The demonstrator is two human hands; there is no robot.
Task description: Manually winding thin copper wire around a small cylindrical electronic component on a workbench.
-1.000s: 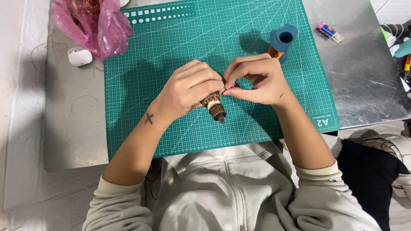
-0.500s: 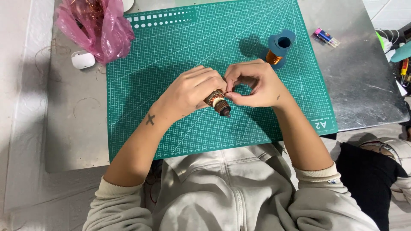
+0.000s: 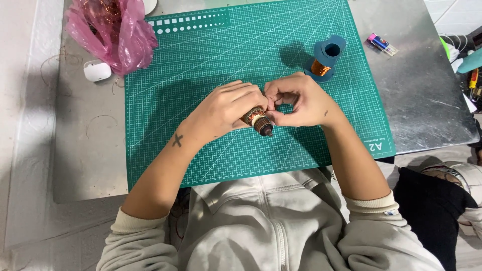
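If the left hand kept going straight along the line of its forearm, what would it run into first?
Almost at once the right hand: the left hand, closed around a small copper-wound cylinder, points up and to the right, its fingertips about touching the other's. Further along stands the blue spool.

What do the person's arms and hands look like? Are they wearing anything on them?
Both hands are bare, with no gloves or rings to be seen. The left hand has a small dark cross-shaped mark on the forearm behind it. The right hand has a tiny dark dot near the wrist. The light grey sleeves are pushed up towards the elbows and end in ribbed cuffs.
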